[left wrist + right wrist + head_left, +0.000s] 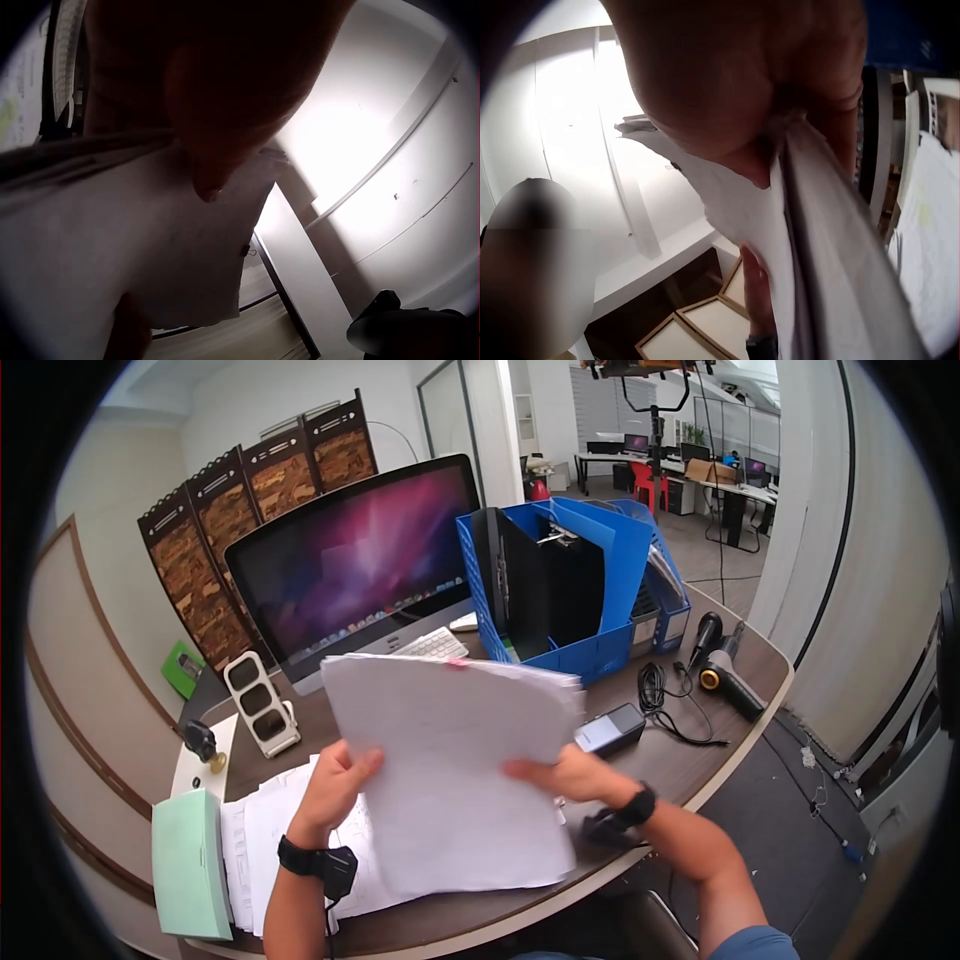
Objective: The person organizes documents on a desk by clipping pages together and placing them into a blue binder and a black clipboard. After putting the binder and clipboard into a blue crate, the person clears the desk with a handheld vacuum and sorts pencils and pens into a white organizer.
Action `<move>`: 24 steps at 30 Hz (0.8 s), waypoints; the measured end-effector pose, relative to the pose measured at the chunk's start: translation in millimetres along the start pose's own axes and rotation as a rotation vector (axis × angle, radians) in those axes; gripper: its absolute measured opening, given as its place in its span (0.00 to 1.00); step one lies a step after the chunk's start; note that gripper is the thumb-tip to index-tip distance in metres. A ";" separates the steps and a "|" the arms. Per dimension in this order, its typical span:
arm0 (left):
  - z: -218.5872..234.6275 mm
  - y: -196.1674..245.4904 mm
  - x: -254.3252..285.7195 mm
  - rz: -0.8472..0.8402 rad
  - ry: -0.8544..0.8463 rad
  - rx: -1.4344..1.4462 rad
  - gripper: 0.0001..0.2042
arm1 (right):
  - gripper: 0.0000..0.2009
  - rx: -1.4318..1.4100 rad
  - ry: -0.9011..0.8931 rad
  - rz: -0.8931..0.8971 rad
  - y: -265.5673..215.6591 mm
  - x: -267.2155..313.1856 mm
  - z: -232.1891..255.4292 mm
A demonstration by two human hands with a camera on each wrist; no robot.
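A thick stack of white sheets [455, 780] is held upright above the desk between both hands, with a small red mark at its top edge. My left hand [335, 790] grips its left side, thumb on the near face and fingers behind. On the right side my right hand [580, 772] pinches the stack, its fingers hidden behind the paper. The left wrist view shows the left hand [225, 90] over the sheets [180, 240]. In the right wrist view the right hand [735, 90] grips sheets [825, 247] that part into layers.
More papers [265, 840] lie at the left beside a green folder [188, 865]. Behind stand a monitor [360, 560], a white keyboard [435, 645] and a blue file holder [590, 660]. A black device [612, 728], a coiled cable [655, 695] and a handheld tool [730, 682] sit at the right.
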State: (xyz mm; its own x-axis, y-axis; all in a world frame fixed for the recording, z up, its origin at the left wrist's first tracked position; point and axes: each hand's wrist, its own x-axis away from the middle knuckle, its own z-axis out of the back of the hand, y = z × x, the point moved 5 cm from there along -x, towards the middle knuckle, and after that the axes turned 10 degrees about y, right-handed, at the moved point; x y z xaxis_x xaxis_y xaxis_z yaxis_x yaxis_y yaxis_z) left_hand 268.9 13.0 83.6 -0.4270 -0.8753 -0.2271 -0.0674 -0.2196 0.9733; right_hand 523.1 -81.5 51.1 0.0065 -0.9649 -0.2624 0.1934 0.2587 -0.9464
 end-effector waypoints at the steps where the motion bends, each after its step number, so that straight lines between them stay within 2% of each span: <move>1: -0.5 -0.1 1.7 0.036 -0.107 -0.058 0.20 | 0.19 0.080 0.091 -0.015 -4.2 5.4 30.0; 2: -12.4 -0.2 3.5 0.052 -0.185 0.134 0.19 | 0.18 0.162 0.181 -0.030 -9.4 12.1 63.0; 4: -17.0 -8.8 9.3 0.085 -0.239 0.122 0.19 | 0.14 0.078 0.476 -0.005 -26.1 34.6 134.4; 5: -15.6 -17.9 12.6 0.106 -0.252 0.105 0.18 | 0.14 0.038 0.651 -0.069 -34.3 48.7 167.4; 6: -14.5 -24.4 16.6 0.132 -0.268 0.099 0.16 | 0.17 0.031 0.692 -0.042 -41.9 61.5 201.3; 8: -11.8 -35.5 22.8 0.166 -0.291 0.096 0.15 | 0.17 0.034 0.931 -0.035 -34.6 92.4 276.4; 10: -9.5 -42.0 28.1 0.192 -0.277 0.100 0.15 | 0.15 0.121 0.940 -0.040 -45.0 113.5 314.8; 14: -5.5 -56.9 35.1 0.247 -0.280 0.095 0.15 | 0.11 0.165 0.946 -0.118 -37.8 122.9 345.5; 16: -6.2 -64.9 35.9 0.294 -0.292 0.083 0.16 | 0.10 0.441 0.732 -0.307 -29.2 106.9 347.9; 17: -7.0 -67.1 35.9 0.300 -0.296 0.076 0.16 | 0.09 0.542 0.704 -0.363 -26.7 97.4 349.7; 20: -11.0 -68.3 36.6 0.323 -0.270 0.048 0.17 | 0.09 0.428 0.616 -0.405 -30.6 58.0 333.0; 24: -10.0 -71.6 38.0 0.345 -0.264 0.036 0.17 | 0.11 0.361 0.582 -0.399 -27.0 13.4 347.4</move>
State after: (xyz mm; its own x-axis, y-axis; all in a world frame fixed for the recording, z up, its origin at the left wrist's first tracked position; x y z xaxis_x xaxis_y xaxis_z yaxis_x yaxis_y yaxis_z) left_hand 266.6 -8.9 4.9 -0.6460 -0.7532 0.1239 0.0901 0.0859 0.9922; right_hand 858.8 -116.9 138.5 -0.6250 -0.7778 -0.0667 0.3804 -0.2288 -0.8961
